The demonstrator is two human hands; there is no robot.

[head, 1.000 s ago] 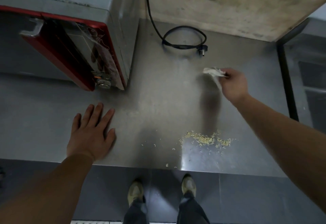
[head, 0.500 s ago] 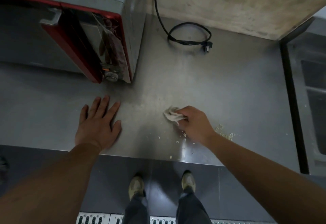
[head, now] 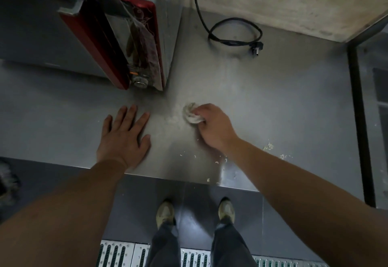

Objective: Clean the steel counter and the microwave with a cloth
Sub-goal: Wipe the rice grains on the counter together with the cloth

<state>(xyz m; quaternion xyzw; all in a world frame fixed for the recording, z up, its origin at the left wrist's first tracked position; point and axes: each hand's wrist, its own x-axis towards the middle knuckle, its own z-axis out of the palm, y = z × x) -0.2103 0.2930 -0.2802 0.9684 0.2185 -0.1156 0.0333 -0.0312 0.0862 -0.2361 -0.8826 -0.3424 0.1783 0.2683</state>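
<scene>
On the steel counter (head: 273, 98), just in front of the microwave (head: 117, 35), a crumpled cloth (head: 190, 113) is gripped by the curled right hand (head: 214, 128), its long axis running front-to-back. The left hand (head: 123, 136) is spread flat.

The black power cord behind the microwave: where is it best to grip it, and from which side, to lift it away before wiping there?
Probably at the plug: the stiff free end of the power cord, lying flat on the counter. Come from above on the right, pinching its sides; the loop would sag.
</scene>
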